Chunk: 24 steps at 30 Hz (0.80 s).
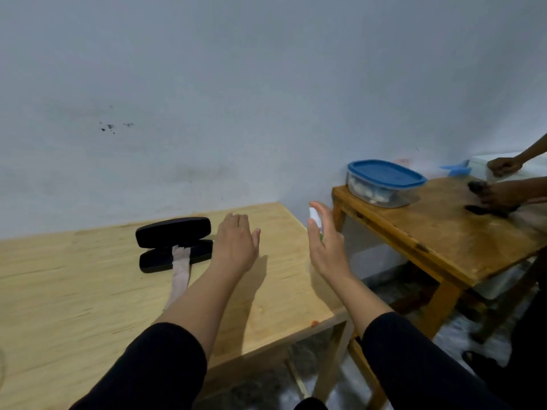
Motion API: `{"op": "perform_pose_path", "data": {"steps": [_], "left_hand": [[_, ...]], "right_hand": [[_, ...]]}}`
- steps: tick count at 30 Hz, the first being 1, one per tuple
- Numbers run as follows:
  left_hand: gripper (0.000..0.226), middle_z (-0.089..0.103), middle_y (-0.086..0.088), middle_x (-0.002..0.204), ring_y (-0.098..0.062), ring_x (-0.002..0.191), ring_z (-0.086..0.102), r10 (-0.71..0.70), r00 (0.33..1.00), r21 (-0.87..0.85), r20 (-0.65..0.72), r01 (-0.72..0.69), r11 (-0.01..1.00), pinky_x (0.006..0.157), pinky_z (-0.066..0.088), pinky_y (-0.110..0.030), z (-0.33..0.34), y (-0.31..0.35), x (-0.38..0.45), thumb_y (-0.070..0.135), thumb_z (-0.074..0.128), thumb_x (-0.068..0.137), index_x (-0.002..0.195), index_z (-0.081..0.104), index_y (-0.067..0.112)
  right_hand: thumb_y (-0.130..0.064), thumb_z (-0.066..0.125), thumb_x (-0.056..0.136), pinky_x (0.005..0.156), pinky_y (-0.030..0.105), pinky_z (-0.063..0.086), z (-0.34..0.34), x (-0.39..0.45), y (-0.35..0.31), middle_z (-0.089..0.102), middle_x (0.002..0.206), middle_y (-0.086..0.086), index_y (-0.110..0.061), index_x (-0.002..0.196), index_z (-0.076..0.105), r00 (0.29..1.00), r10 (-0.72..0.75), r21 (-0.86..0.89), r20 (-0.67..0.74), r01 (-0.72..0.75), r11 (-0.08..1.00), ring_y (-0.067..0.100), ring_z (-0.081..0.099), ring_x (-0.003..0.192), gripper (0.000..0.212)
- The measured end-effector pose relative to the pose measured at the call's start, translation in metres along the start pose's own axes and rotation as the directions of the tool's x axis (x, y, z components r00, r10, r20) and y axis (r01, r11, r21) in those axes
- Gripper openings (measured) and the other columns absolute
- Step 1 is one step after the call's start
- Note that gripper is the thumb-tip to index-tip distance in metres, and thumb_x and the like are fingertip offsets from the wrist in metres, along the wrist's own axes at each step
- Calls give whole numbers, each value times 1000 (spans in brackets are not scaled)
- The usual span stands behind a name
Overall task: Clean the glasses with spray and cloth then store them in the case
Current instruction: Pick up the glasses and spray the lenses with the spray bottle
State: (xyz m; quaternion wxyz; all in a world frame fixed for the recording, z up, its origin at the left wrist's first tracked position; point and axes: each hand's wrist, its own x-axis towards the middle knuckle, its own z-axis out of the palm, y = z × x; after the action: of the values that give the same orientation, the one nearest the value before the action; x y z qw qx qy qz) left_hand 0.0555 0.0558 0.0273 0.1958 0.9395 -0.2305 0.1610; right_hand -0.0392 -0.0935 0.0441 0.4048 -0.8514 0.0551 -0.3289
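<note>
A black glasses case (174, 243) lies open on the pale wooden table (88, 291), with a pale cloth (180, 273) draped from it toward me. My left hand (236, 244) rests palm down on the table just right of the case; whatever lies under it is hidden. My right hand (325, 241) is raised at the table's right edge, shut on a small white spray bottle (315, 217) with my index finger on top. The glasses are not visible.
A darker wooden table (444, 232) stands to the right, carrying a clear container with a blue lid (384, 182). Another person's hands (500, 184) work at its far end. A gap of floor separates the two tables. A grey wall runs behind.
</note>
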Motion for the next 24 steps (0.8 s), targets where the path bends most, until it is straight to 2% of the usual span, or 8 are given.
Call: {"op": "perform_pose_path", "data": {"steps": [3,5,10,14,17,19,21,24], "left_hand": [[51,44,-18,135,-31,132,31,-21,1000,74,-10,21,997,112,20,-37,-25,-20,1,33,31,99,135,34,-3],[50,45,-16,133,-30,129,33,-38,999,105,-27,40,994,111,22,-37,-41,-36,-1,34,30,99,134,34,-1],[44,50,-16,125,-30,120,41,-117,987,153,-109,133,979,107,25,-33,-88,-79,-21,30,31,99,128,39,-2],[46,46,-19,131,-30,126,37,-215,965,175,-148,240,955,109,22,-33,-123,-116,-52,28,31,100,133,35,-4],[47,43,-19,135,-30,130,33,-324,932,159,-165,349,923,107,25,-34,-145,-149,-78,30,32,100,134,34,-3],[48,43,-19,135,-30,130,33,-381,907,165,-177,409,897,106,26,-35,-157,-172,-99,30,33,99,134,34,-2],[47,45,-20,133,-31,128,36,-424,883,169,-201,458,873,104,28,-35,-168,-196,-120,30,35,98,132,37,-2],[45,46,-21,132,-32,125,38,-508,832,177,-224,548,818,102,30,-37,-184,-225,-152,29,35,98,130,40,-2]], "right_hand": [[-22,35,100,85,11,28,19,7,-22,42,121,-18,-21,135,39,998,-65,39,1,65,997,-10,38,98,35],[-22,35,100,83,9,27,32,10,-37,45,117,-18,-21,134,39,995,-95,68,16,94,993,-12,39,88,35],[-25,35,100,95,24,36,77,11,-69,52,95,-18,-28,132,39,986,-137,159,92,121,980,2,48,71,33],[-28,35,99,91,24,34,118,3,-95,52,113,-16,-32,131,38,968,-171,246,185,123,961,18,57,101,32],[-34,34,96,89,29,39,149,-10,-121,57,98,-14,-36,130,37,946,-225,303,232,150,941,16,54,79,33],[-34,34,95,84,33,43,168,-21,-138,62,98,1,-30,131,38,932,-258,326,255,168,930,22,54,72,36],[-28,36,99,88,37,45,186,-33,-154,62,79,16,-26,132,39,918,-269,350,292,159,923,26,54,62,34],[-24,36,99,79,33,44,211,-51,-174,45,52,1,-24,132,39,884,-323,377,337,188,907,20,45,44,33]]}}
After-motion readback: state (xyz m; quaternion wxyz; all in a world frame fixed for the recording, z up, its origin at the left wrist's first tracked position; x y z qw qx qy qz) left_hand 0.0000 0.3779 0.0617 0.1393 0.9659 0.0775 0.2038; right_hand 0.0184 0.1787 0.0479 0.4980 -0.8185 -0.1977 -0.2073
